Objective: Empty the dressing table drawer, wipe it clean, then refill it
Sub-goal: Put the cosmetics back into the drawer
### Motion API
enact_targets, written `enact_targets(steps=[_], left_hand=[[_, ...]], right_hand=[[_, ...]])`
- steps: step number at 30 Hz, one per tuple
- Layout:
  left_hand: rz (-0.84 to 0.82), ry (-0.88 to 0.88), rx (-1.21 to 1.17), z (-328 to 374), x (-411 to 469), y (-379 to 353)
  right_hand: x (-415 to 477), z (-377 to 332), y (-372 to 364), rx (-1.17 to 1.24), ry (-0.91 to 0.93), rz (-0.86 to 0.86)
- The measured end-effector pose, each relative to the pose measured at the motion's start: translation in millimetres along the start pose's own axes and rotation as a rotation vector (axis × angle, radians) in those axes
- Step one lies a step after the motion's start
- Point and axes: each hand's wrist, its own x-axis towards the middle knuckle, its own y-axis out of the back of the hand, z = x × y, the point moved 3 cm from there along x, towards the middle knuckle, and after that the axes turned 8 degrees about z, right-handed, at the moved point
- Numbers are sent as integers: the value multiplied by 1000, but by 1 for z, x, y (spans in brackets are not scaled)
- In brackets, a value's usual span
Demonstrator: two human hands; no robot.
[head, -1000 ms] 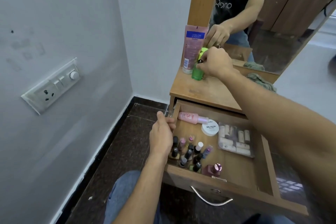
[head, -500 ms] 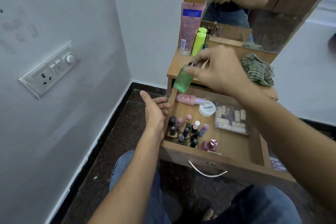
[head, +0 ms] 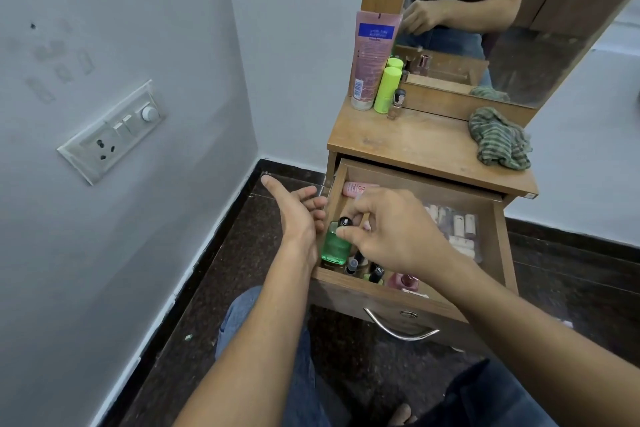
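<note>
The wooden drawer (head: 498,253) stands pulled out below the dressing table top (head: 412,142). My right hand (head: 391,236) pinches the black cap of a green bottle (head: 334,246) and holds it upright over the drawer's left side, among several small nail polish bottles (head: 375,274). My left hand (head: 298,215) hovers just outside the drawer's left wall, fingers loosely curled and thumb out, holding nothing. A pink bottle (head: 353,189) lies at the drawer's back, and a clear box of small items (head: 460,229) sits on the right.
On the table top stand a pink tube (head: 370,59), a lime-green bottle (head: 388,90) and a small brown bottle (head: 396,104); a striped green cloth (head: 498,139) lies at the right. A mirror (head: 485,10) rises behind. A wall with a switchboard (head: 114,132) is close at left.
My right hand has carried the green bottle from the table top down into the drawer's left side. My left hand has let go of the drawer's wall and opened beside it.
</note>
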Motion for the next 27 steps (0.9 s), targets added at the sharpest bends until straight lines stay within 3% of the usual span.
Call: enact_targets(steps=[27], left_hand=[[16,9,3,0,0,-1]], right_hand=[[-13,10,-31,-76,1,72]])
